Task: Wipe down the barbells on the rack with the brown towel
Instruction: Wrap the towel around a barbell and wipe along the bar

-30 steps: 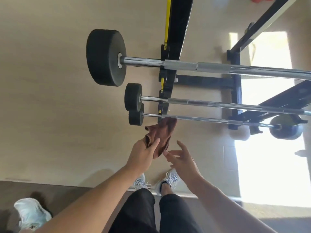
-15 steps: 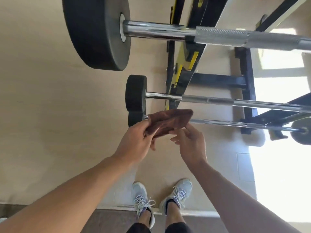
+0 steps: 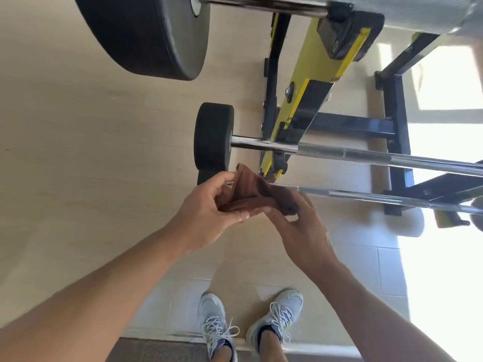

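Both of my hands hold the brown towel (image 3: 254, 194) in front of me, bunched between them. My left hand (image 3: 209, 215) grips its left edge, thumb on top. My right hand (image 3: 298, 226) pinches its right end from below. Three barbells lie across a black and yellow rack (image 3: 311, 82). The top barbell (image 3: 261, 2) with a big black plate (image 3: 146, 32) is nearest my head. The middle barbell (image 3: 366, 155) has a small black plate (image 3: 213, 137). The bottom barbell (image 3: 366, 195) runs just behind the towel, its left end hidden by my hands.
The floor (image 3: 78, 152) is pale wood, with tiles near my two white sneakers (image 3: 248, 320). Bright sunlight falls on the floor at the right. The rack's black base (image 3: 397, 142) sits behind the bars.
My head has moved closer to the rack, so the bars look bigger. The towel has been folded up tighter between both hands, and my right hand now pinches its end.
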The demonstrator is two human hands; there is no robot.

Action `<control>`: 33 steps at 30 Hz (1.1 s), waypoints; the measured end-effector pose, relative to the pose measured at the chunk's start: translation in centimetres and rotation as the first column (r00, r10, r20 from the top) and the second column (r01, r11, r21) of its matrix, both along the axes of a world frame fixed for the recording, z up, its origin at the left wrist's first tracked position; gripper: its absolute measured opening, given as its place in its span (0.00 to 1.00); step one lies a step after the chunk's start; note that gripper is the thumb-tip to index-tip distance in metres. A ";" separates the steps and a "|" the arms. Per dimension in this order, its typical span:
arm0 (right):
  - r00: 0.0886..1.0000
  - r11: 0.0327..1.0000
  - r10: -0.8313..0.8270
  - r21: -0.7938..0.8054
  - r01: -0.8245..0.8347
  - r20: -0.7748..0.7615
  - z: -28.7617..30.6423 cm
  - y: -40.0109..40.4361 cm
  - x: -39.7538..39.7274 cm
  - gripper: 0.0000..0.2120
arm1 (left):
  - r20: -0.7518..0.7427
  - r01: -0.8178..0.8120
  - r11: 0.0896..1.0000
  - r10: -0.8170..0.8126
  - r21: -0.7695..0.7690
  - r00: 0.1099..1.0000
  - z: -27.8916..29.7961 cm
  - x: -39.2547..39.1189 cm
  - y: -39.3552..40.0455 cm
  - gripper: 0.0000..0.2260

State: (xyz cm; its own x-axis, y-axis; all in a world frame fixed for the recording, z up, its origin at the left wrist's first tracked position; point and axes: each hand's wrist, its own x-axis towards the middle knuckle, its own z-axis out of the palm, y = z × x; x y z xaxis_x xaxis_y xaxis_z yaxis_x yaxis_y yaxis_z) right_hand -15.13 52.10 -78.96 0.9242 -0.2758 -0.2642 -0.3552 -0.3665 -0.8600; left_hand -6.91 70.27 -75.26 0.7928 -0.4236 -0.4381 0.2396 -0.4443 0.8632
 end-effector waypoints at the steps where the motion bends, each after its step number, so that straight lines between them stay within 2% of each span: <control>1: 0.999 0.994 0.048 -0.100 -0.048 -0.003 -0.2 -0.2 -0.1 0.15 | -0.005 0.001 1.000 -0.001 0.000 1.000 0.0 0.0 0.0 0.21; 3: 0.993 0.978 0.120 -0.173 -0.116 0.011 -0.4 -0.5 -0.1 0.21 | -0.005 -0.024 1.000 0.024 -0.004 1.000 -0.4 -0.1 -0.1 0.17; 6: 0.989 0.990 0.140 0.000 -0.140 0.052 -0.9 -0.8 0.3 0.19 | -0.001 -0.091 0.996 0.091 0.005 0.996 -1.0 -0.1 -0.2 0.12; 9: 0.997 0.996 -0.024 0.090 0.017 0.075 -1.2 -0.6 0.7 0.11 | -0.056 -0.174 0.985 0.173 -0.016 0.983 -1.4 0.4 0.2 0.13; 11: 0.989 0.992 -0.113 0.066 0.107 0.095 -0.8 -0.5 1.0 0.11 | 0.004 -0.175 0.984 0.175 0.039 0.985 -1.6 0.6 0.5 0.14; 13: 0.988 0.993 -0.114 -0.003 0.115 0.104 -0.3 -0.6 1.4 0.11 | 0.069 -0.161 0.985 0.157 0.060 0.985 -1.7 0.4 0.3 0.21; 16: 0.993 0.993 -0.030 -0.113 0.042 0.113 0.7 -0.8 1.7 0.21 | 0.162 -0.034 0.999 0.032 0.013 0.986 -1.6 -0.2 0.1 0.45; 17: 0.991 0.988 0.022 -0.153 -0.002 0.131 0.9 -1.0 1.8 0.24 | 0.221 0.036 0.998 -0.046 0.048 0.974 -1.6 -0.3 0.2 0.45; 18: 0.984 0.979 0.086 -0.199 -0.054 0.156 0.9 -1.3 1.8 0.25 | 0.271 0.079 0.994 -0.095 0.071 0.958 -1.6 -0.3 0.2 0.41; 20: 0.953 0.948 0.213 -0.279 -0.150 0.214 0.9 -2.4 1.9 0.20 | 0.317 0.060 0.996 -0.076 0.060 0.945 -1.9 -0.1 0.0 0.26; 22: 0.913 0.915 0.334 -0.315 -0.254 0.233 0.8 -3.5 2.2 0.16 | 0.220 -0.030 0.999 0.026 0.015 0.975 -1.7 0.2 -0.1 0.16; 24: 0.905 0.888 0.394 -0.321 -0.329 0.162 1.0 -4.3 2.5 0.14 | 0.148 -0.110 0.994 0.107 0.016 0.983 -1.4 0.3 -0.1 0.13; 26: 0.923 0.895 0.373 -0.299 -0.331 0.093 1.2 -4.5 2.7 0.16 | 0.128 -0.180 0.984 0.177 0.012 0.976 -1.4 0.2 0.0 0.11; 29: 0.919 0.872 0.387 -0.353 -0.340 0.072 1.3 -4.6 2.7 0.17 | 0.122 -0.245 0.969 0.242 0.015 0.963 -1.5 -0.1 -0.1 0.08; 33: 0.891 0.851 0.446 -0.347 -0.395 0.080 1.7 -4.8 2.7 0.10 | 0.078 -0.256 0.966 0.253 0.029 0.964 -1.5 -0.6 -0.1 0.06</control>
